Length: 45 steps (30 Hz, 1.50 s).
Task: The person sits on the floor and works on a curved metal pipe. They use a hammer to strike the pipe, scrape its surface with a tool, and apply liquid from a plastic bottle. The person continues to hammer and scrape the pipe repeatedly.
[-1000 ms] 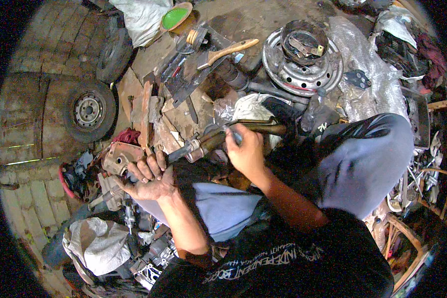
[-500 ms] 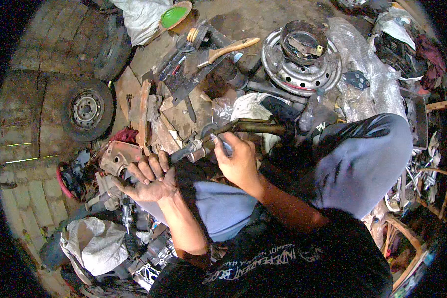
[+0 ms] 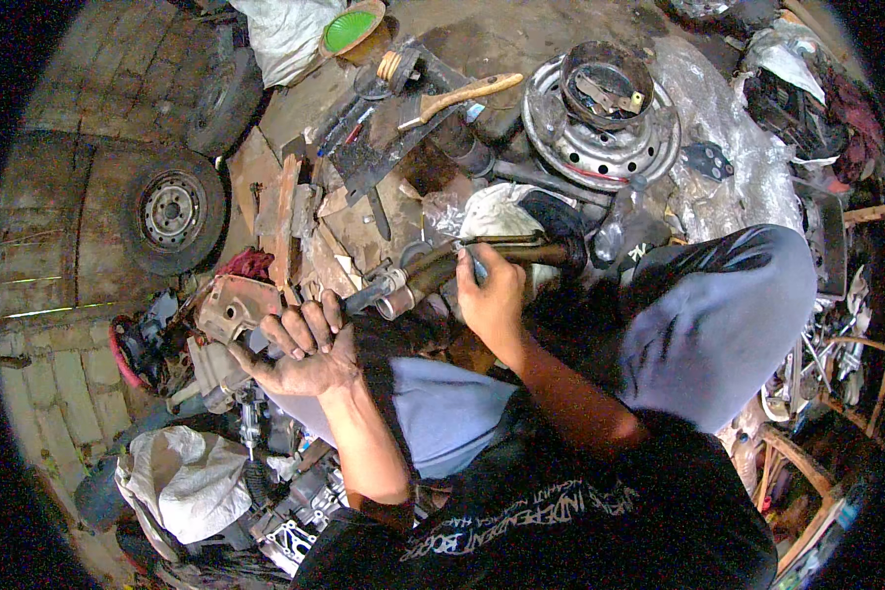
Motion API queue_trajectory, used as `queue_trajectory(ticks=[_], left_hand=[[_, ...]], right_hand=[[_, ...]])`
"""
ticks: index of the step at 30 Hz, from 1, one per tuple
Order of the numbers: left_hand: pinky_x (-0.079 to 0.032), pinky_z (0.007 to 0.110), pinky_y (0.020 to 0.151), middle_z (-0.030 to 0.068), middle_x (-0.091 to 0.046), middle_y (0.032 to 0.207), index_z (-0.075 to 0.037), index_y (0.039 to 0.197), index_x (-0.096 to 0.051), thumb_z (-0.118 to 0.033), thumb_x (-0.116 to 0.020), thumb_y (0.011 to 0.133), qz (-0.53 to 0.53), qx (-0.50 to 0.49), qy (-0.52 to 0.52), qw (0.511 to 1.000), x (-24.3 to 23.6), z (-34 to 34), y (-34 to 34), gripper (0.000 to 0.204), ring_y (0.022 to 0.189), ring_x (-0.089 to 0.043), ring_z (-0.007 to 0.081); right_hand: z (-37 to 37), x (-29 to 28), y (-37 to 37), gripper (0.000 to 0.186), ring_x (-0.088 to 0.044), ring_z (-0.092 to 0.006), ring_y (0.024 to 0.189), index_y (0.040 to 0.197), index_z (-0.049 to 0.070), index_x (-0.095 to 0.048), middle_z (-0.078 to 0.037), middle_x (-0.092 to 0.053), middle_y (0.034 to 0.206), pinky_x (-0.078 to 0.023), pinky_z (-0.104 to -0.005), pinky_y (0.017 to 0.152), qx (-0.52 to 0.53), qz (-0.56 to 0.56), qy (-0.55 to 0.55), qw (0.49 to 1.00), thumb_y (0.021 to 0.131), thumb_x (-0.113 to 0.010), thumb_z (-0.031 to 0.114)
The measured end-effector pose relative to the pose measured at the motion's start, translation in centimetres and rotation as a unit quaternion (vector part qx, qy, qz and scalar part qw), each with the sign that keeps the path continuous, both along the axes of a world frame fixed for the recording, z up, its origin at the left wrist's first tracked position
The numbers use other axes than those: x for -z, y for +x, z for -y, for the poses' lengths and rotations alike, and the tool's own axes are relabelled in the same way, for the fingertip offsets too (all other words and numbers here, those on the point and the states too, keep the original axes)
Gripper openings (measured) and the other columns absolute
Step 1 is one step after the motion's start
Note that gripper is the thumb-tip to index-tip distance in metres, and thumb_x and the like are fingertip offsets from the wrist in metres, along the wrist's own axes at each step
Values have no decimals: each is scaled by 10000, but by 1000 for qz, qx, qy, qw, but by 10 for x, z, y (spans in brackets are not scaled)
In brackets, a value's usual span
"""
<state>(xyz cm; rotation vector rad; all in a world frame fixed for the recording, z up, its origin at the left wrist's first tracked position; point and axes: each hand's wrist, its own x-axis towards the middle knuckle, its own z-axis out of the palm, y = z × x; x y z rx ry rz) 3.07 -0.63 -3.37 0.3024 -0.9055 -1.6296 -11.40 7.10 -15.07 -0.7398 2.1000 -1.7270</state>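
Observation:
My left hand [image 3: 310, 346] lies palm up with its fingers loosely bent and apart and its thumb stretched out. The palm shows nothing in it. Behind its fingers runs a grey metal shaft [image 3: 372, 293], which leads to a short round metal collar [image 3: 396, 302]. My right hand [image 3: 494, 300] is closed in a pinch on a small dark blue-grey piece [image 3: 477, 265], its kind unclear. That hand sits against a long brownish metal tube [image 3: 536, 253], which lies across in front of my legs. A thinner pipe [image 3: 501, 239] runs along the tube.
A bare steel wheel rim [image 3: 590, 162] with a bowl of metal parts [image 3: 608, 84] on it stands at the far right. Further off lies a wooden-handled brush [image 3: 472, 95]. A tyred wheel [image 3: 172, 214] leans at left. A white sack [image 3: 187, 482] covers parts nearby.
My right hand has moved right along the tube, away from the collar, leaving more of the collar in sight. My left hand has shifted slightly; its fingers remain bent.

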Motion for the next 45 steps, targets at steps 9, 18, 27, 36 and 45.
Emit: queue_trajectory(ticks=[9, 18, 27, 36, 45], left_hand=[[-282, 331, 544, -29, -219, 429, -164, 526, -297, -686, -352, 909, -6, -3, 26, 1000, -3, -1, -5, 650, 408, -194, 134], [-266, 323, 538, -20, -237, 453, -160, 541, -300, -696, -331, 916, -15, 44, -7, 999, -2, -1, 1, 655, 431, -203, 134], [-229, 305, 500, -26, -243, 493, -162, 584, -325, -699, -356, 911, -65, 110, -57, 990, 0, 13, 14, 630, 459, -168, 128], [-207, 555, 1095, 239, -542, 1159, -13, 1482, -223, -691, -226, 929, -80, 298, -201, 930, 3, 38, 79, 876, 1101, -511, 411], [126, 549, 1139, 239, -74, 1572, -42, 1525, -45, -745, -207, 899, 242, -97, 7, 965, -13, 17, 44, 955, 1455, 65, 412]], right_hand=[[-2, -13, 0, 148, -633, -419, 687, 804, 8, -647, -219, -638, 725, -482, -438, 602, -21, 34, 2, 999, 857, -642, 146], [-9, -35, 9, 133, -644, -388, 712, 823, 16, -665, -210, -644, 750, -489, -406, 642, -87, 16, -34, 995, 842, -657, 147], [0, 22, -45, 202, -678, -300, 815, 904, -24, -686, -198, -691, 857, -493, -348, 763, -60, 82, 47, 994, 874, -643, 172], [-1, 0, -37, 206, -667, -376, 829, 936, 6, -679, -206, -686, 862, -507, -408, 765, -119, 51, -18, 991, 884, -627, 199], [-5, -7, -13, 137, -620, -406, 699, 806, 37, -610, -190, -635, 737, -470, -457, 625, -122, 17, 6, 992, 864, -628, 160]])
